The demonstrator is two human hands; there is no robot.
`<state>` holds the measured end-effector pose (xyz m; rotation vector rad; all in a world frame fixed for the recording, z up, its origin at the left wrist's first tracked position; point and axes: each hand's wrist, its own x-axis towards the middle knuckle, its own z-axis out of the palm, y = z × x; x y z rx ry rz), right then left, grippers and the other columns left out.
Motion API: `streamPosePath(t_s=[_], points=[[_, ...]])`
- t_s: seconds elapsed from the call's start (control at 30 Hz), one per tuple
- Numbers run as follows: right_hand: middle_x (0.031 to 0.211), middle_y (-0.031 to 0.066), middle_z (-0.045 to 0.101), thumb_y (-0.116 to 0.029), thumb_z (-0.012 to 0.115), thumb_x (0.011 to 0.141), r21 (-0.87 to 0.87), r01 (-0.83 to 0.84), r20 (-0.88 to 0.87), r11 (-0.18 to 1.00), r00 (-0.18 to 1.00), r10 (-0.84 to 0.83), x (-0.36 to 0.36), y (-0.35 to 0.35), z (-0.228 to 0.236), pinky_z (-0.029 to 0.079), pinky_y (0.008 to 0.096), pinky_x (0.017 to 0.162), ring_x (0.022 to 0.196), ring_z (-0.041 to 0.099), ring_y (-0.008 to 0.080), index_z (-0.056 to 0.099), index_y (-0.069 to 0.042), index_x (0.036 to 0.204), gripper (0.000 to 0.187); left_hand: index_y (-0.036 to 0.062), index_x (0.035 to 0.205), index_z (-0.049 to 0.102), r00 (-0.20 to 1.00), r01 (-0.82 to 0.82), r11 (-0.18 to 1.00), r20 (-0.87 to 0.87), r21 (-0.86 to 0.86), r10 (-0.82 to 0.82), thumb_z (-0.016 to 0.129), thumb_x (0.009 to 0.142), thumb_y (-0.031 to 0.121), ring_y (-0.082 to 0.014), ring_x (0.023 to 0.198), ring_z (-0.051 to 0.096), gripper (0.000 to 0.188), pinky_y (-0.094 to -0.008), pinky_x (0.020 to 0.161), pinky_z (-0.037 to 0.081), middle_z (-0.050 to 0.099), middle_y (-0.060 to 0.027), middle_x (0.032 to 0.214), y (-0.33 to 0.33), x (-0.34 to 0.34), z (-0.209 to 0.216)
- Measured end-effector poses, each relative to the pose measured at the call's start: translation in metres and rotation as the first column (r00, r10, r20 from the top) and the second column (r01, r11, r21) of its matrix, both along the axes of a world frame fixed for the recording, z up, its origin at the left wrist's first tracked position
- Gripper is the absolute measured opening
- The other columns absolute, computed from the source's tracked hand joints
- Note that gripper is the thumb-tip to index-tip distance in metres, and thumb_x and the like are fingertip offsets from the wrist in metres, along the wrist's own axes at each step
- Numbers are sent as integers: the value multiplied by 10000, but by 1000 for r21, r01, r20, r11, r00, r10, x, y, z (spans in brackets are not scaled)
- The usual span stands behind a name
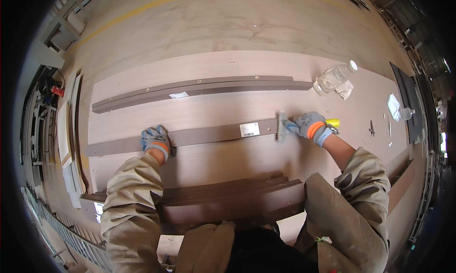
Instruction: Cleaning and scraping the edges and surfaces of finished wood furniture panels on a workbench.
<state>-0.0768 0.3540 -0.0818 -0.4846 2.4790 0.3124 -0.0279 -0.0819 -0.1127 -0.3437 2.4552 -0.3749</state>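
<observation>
A long brown strip [204, 135] with a white label [249, 129] lies across the pale table board. My left hand [156, 141], in a grey glove with blue fingertips and an orange band, grips the strip left of its middle, fingers bent over it. My right hand [311, 125], gloved alike, is closed round a hand tool with a yellow handle end [333, 122]. The tool's grey crosswise head [281, 127] stands at the strip's right end; blur hides its exact kind and whether it touches.
Farther back lies another pair of brown strips [204, 85]. A clear bottle [335, 78] rests tilted behind my right hand. Stacked brown strips [228, 201] fill the near edge. Small parts [372, 128] and a second clear bottle [406, 113] lie at right.
</observation>
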Motion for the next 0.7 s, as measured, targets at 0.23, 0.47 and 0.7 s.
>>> streamPosePath(t_s=[0.23, 0.47, 0.7], points=[[980, 96, 664, -572, 227, 890, 206, 113, 44, 972, 991, -124, 3, 64, 9, 491, 396, 768, 890, 633, 290, 664, -212, 1013, 579, 65, 1352, 305, 998, 54, 998, -24, -16, -55, 625, 790, 323, -391, 1230, 357, 696, -430, 1005, 325, 374, -219, 1330, 5, 0, -4], [986, 100, 662, -583, 225, 878, 190, 145, 68, 971, 985, -160, -2, 59, 18, 483, 400, 786, 910, 626, 293, 663, -200, 1012, 597, 52, 1402, 225, 998, 58, 998, 40, -24, -57, 630, 787, 298, -407, 1262, 317, 776, -436, 1042, 277, 344, -225, 1357, 6, -1, 1], [932, 108, 670, -611, 220, 870, 155, 97, 48, 983, 993, -105, -5, 53, 4, 486, 387, 759, 847, 637, 302, 662, -204, 1008, 617, 53, 1408, 210, 999, 48, 998, 25, -26, -48, 642, 777, 313, -410, 1276, 291, 809, -439, 1040, 284, 328, -224, 1368, 6, -1, 1]])
